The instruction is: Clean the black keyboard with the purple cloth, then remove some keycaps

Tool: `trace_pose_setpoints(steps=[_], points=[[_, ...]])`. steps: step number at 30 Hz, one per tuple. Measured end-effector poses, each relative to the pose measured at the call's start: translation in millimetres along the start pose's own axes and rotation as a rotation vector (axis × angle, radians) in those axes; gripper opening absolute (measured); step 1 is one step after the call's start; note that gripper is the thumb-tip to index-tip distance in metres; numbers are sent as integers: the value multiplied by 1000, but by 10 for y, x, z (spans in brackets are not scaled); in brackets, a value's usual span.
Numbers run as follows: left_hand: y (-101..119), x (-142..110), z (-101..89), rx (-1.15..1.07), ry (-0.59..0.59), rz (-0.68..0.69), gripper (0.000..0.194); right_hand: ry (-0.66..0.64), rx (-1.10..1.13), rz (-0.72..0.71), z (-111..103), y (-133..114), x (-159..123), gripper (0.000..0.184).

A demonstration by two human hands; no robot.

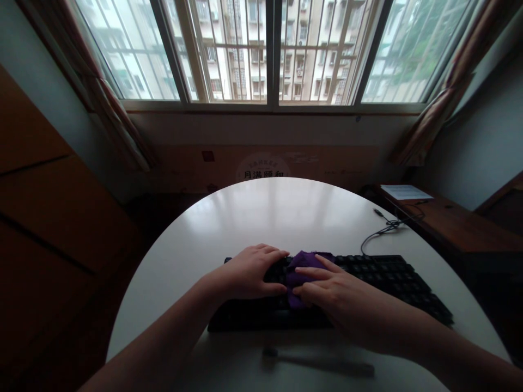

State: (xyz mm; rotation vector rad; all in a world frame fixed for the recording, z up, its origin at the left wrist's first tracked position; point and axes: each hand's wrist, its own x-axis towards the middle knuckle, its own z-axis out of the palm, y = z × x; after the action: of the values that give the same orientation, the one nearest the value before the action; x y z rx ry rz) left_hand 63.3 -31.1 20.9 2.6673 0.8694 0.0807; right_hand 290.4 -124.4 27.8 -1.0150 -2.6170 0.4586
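Observation:
A black keyboard (384,275) lies across the white round table, its left part partly hidden under my hands. My left hand (253,272) rests on the keyboard's left side, with the thumb apart from the outstretched fingers. A crumpled purple cloth (300,265) sits on the keys just right of the left thumb. My right hand (330,286) presses this cloth against the keys, thumb and fingers upon it. Nearer to me, a slim stick with a dark, wider left end (318,363), perhaps a brush, lies dim on the table.
The white round table (261,209) has a curved far edge. A black cable (386,226) runs from the keyboard's back and coils at the right edge. Beyond stands a brown desk (461,226) with a white paper sheet (406,192). A wooden cabinet (49,218) is at left.

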Motion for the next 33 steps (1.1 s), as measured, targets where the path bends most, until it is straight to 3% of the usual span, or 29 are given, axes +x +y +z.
trace_pose_setpoints(steps=[5, 9, 11, 17, 20, 23, 28, 33], points=[[13, 1, -8, 0, -7, -13, 69, 58, 102, 26, -75, 116, -17, 28], [23, -2, -19, 0, -21, -19, 68, 302, 352, 198, -236, 368, -83, 16], [20, -6, -20, -3, -26, -14, 67, 345, 492, 248, -333, 455, -143, 11], [-7, -13, 0, -4, -12, 4, 65, 7, 859, 224, -507, 359, -305, 9], [-15, -12, 15, 5, 2, 4, 62, -88, 702, 167, -460, 277, -254, 15], [-21, -9, 27, 7, 5, 3, 61, -94, 483, 94, -299, 272, -119, 24], [-29, -4, 34, 11, 9, 12, 59, 91, 272, 110, 54, 317, 49, 23], [-44, -2, 44, 8, 22, 26, 59, 225, 152, 146, 226, 327, 90, 25]])
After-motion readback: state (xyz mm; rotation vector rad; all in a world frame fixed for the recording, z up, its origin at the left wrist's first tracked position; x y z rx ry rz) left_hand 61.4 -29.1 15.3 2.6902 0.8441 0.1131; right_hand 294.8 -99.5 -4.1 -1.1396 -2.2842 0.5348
